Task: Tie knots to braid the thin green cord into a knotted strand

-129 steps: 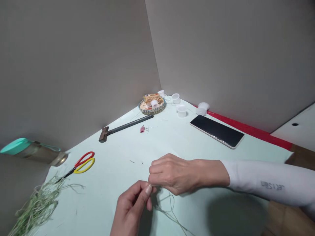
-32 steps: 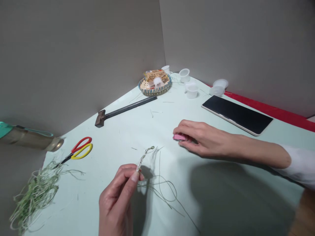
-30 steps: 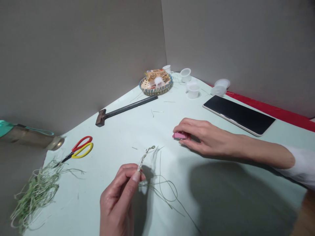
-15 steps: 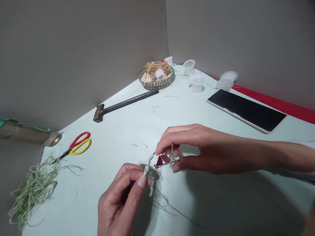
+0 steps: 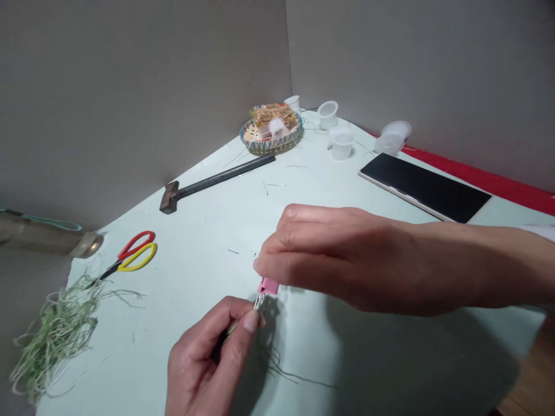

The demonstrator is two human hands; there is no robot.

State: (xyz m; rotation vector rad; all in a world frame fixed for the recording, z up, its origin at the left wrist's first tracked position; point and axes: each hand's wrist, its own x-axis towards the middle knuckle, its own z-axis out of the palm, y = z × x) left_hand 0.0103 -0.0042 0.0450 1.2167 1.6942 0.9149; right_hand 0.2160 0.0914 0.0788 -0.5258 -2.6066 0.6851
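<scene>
My left hand (image 5: pixel 217 352) pinches a small braided piece of pale cord (image 5: pixel 259 301) between thumb and forefinger, low in the middle of the head view. Thin green loose threads (image 5: pixel 281 370) trail from under that hand onto the table. Over the cord's upper end sits a pink binder clip (image 5: pixel 269 286), gripped from above by my right hand (image 5: pixel 321 254). Its handles are hidden behind the right fingers. The clip touches the cord; whether its jaws are fully closed on it I cannot tell.
Left lie red-and-yellow-handled scissors (image 5: pixel 136 254) and a heap of green string (image 5: pixel 56 341). Beyond are a hammer (image 5: pixel 217 182), a small woven basket (image 5: pixel 247 138) with a packet, several plastic cups (image 5: pixel 342 147) and a phone (image 5: pixel 425 185). Needle-like slivers (image 5: pixel 276 185) are scattered about.
My right hand has turned over and moved left, bringing the binder clip from beside the cord onto its upper end. The left hand keeps its pinch. The view has shifted slightly.
</scene>
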